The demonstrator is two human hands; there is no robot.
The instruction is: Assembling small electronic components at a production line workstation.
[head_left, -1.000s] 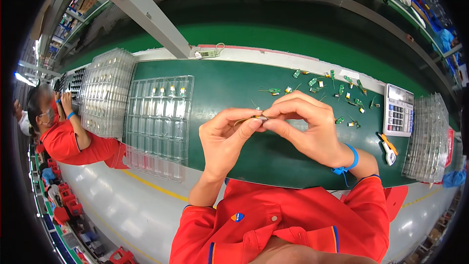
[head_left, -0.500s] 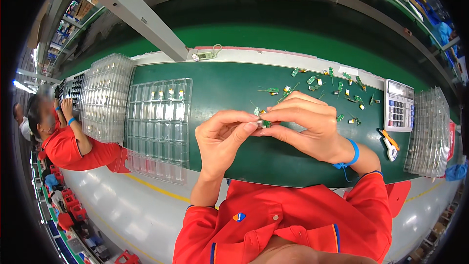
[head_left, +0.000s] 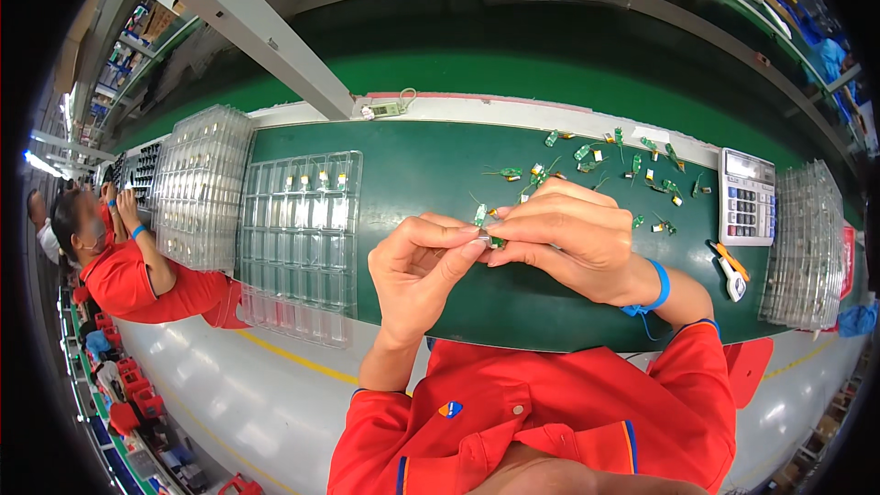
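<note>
Over the green tabletop [head_left: 422, 156], my left hand [head_left: 420, 266] and my right hand [head_left: 573, 243] meet with fingertips pinched together. Between them is a small green circuit board with a silvery part [head_left: 496, 242], mostly covered by the fingers. Just beyond the fingertips lies another small green board [head_left: 480, 214] with a thin wire. Several more green boards [head_left: 583, 153] with wires and small yellow-ended silvery parts are scattered on the far right of the table. To the left, a clear plastic tray [head_left: 295, 211] carries several small yellow-and-white parts in its far row of pockets.
A stack of clear trays [head_left: 197, 192] stands at the left; another stack [head_left: 805, 247] stands at the right. Near that are a calculator [head_left: 747, 197] and orange-and-white scissors [head_left: 731, 271]. A metal post [head_left: 247, 32] rises at the far edge. A co-worker in red [head_left: 151, 280] works at left.
My fingers have shifted slightly around the small board, and my left thumb and fingertips sit a little differently. The table's other things stay where they were.
</note>
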